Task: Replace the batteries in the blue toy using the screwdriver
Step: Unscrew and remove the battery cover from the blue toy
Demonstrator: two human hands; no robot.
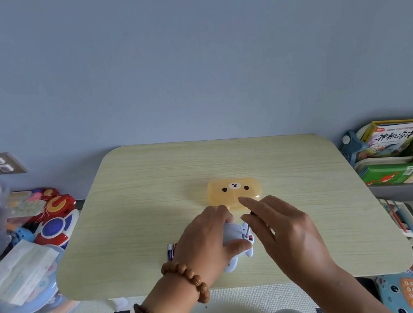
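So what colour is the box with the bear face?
The box is see-through yellow-orange, with black eyes and a white snout, seen in the head view.

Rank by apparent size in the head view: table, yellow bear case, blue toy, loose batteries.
1. table
2. yellow bear case
3. blue toy, partly hidden by hands, so 2–3 uncertain
4. loose batteries, mostly hidden

Pale wood-grain table; translucent yellow-orange bear-face box, black eyes; light blue toy; brown bead bracelets.
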